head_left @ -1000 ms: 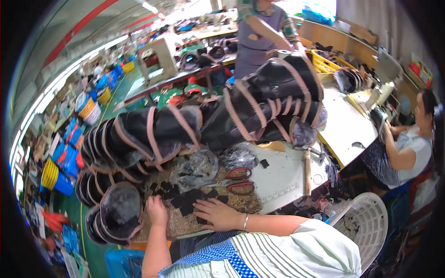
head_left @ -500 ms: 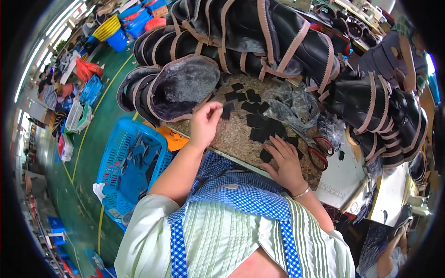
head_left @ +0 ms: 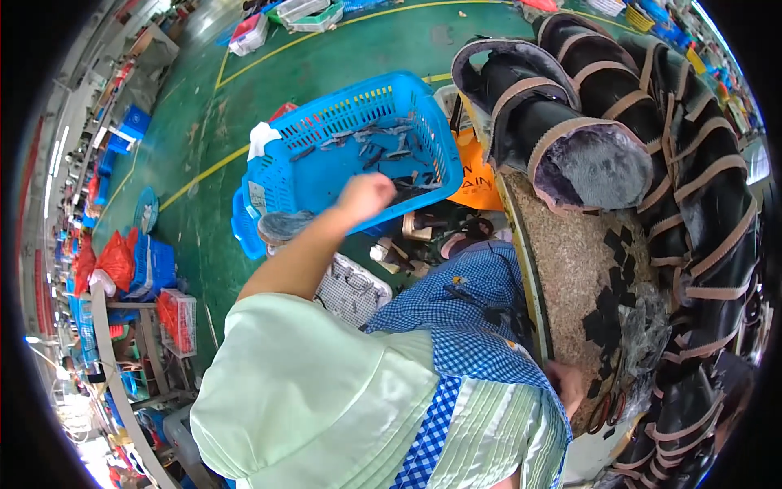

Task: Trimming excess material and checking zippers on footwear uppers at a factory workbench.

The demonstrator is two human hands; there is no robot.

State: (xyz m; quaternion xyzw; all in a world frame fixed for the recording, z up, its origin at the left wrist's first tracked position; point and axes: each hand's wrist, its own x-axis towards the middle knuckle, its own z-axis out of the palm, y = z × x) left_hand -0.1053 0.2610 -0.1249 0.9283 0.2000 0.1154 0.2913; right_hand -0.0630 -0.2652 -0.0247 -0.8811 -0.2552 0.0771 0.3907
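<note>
My left hand (head_left: 368,196) is over the near side of a blue plastic basket (head_left: 444,155), somewhat blurred and with its fingers curled in. Whether it holds anything is hidden. Dark strips and scraps (head_left: 387,147) lie inside the basket. At the worktable's near edge, my right hand (head_left: 565,385) shows only in part, its fingers not clear. Close to it on the speckled tabletop (head_left: 562,269) lie several small black square pieces (head_left: 604,319) and red-handled scissors (head_left: 607,411).
Black boots with fuzzy grey lining (head_left: 599,167) and tan zigzag-edged strips line the table's far side. Crumpled clear plastic (head_left: 645,326) lies beside the black pieces. An orange bag (head_left: 474,175) hangs by the table's end. A white basket (head_left: 354,289) stands below my left arm.
My view has turned left toward the basket. My left hand has gone from the tabletop, where it pinched a black square, to above the basket. My right hand shows less.
</note>
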